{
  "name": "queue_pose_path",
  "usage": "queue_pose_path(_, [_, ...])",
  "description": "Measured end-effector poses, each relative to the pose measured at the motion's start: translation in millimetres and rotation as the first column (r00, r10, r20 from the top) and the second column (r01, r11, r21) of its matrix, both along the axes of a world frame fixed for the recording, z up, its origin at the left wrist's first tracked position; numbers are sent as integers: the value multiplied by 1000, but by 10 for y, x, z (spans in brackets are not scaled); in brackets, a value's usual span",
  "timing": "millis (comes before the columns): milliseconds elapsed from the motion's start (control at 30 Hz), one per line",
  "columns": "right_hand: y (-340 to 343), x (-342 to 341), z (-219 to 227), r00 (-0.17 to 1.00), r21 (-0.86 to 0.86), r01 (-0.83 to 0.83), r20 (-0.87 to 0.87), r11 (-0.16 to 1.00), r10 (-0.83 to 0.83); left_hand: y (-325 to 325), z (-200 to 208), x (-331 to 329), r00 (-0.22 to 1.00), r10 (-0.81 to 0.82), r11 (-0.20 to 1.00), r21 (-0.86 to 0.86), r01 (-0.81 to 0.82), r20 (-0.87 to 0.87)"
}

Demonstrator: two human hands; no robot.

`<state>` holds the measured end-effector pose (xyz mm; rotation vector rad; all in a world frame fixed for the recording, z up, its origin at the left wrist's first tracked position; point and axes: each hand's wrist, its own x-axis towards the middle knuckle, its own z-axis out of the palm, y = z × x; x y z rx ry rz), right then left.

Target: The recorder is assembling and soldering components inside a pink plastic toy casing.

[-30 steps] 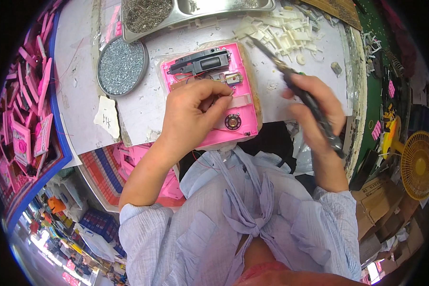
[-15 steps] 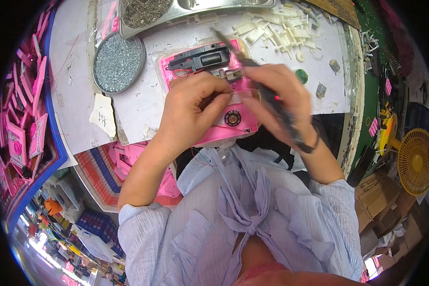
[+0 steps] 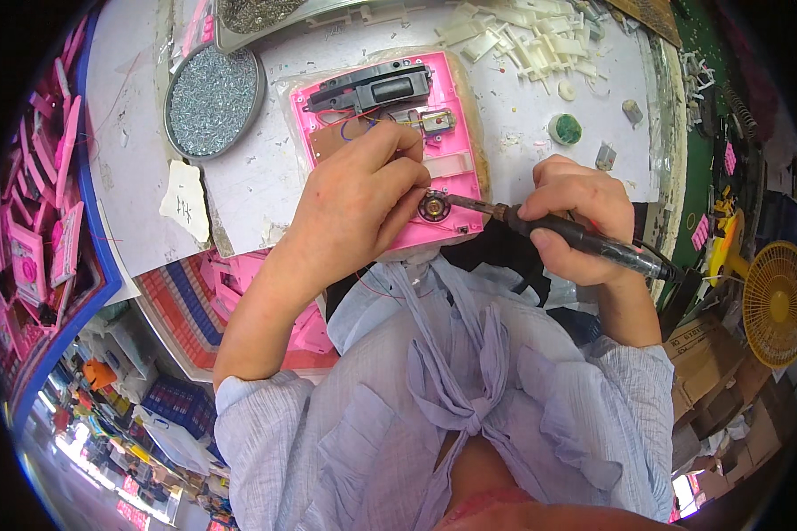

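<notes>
Right hand (image 3: pixel 593 208), just right of the pink casing (image 3: pixel 416 237): I see its fingers clamped on a soldering iron (image 3: pixel 584 237). The iron's tip is at the edge of the round speaker (image 3: pixel 434 207) in the casing's near part; contact unclear. Left hand (image 3: pixel 354 195) over the casing's left half, thumb and fingertips together just left of the speaker; I cannot tell what they pinch. Left of casing: screw dish (image 3: pixel 212 102). Beyond it, right: white plastic parts (image 3: pixel 536 40).

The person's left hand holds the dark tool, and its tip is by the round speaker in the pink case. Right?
Not quite: in the head view, the right hand holds the dark tool, not the left hand. Its tip is by the round speaker in the pink case.
</notes>
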<state>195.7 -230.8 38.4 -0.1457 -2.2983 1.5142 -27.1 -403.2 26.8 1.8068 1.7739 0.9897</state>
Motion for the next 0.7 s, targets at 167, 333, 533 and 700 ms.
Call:
queue_pose_path(167, [-37, -42, -20, 1000, 3, 15, -23, 1000, -14, -3, -2, -3, 1000, -8, 1000, -5, 8, -1])
queue_pose_path(333, [-7, -26, 0, 999, 5, 13, 41, 1000, -13, -7, 4, 0, 1000, -6, 1000, -4, 6, -3])
queue_pose_path(533, [-15, -47, 17, 999, 41, 9, 40, 999, -11, -2, -20, 5, 1000, -8, 1000, 9, 8, -16])
queue_pose_path(700, [-16, -39, 19, 1000, 42, 13, -10, 999, -13, 5, 1, -1, 999, -13, 1000, 15, 14, -49])
